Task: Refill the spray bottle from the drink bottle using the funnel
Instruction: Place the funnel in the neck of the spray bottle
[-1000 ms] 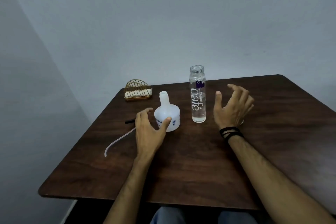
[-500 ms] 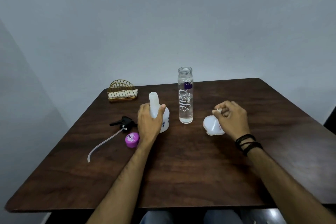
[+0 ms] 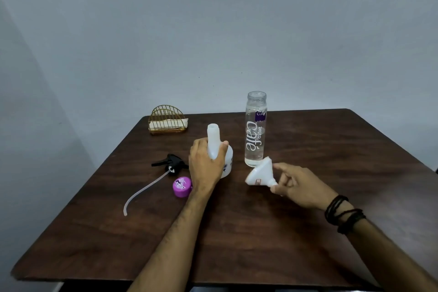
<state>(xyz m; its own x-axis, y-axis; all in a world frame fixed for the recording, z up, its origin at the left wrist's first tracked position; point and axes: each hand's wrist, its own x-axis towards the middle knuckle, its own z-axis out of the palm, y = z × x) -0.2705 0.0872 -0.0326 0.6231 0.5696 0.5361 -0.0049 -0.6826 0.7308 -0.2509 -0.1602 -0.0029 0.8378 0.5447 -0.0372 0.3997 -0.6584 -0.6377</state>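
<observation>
Here, dark wooden counter (image 3: 237,232) against grey wall (image 3: 213,31): left hand (image 3: 205,166) grips upright spray bottle (image 3: 214,142); right hand (image 3: 299,186) pinches tilted funnel (image 3: 259,173) beside drink bottle (image 3: 255,130)

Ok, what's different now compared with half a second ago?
The right hand, which was pinching the white plastic funnel down on the dark wooden table, has lifted it clear and tilted it, spout toward the hand. The left hand keeps gripping the white spray bottle at its neck. The clear drink bottle, black trigger head and purple cap stayed put.
</observation>
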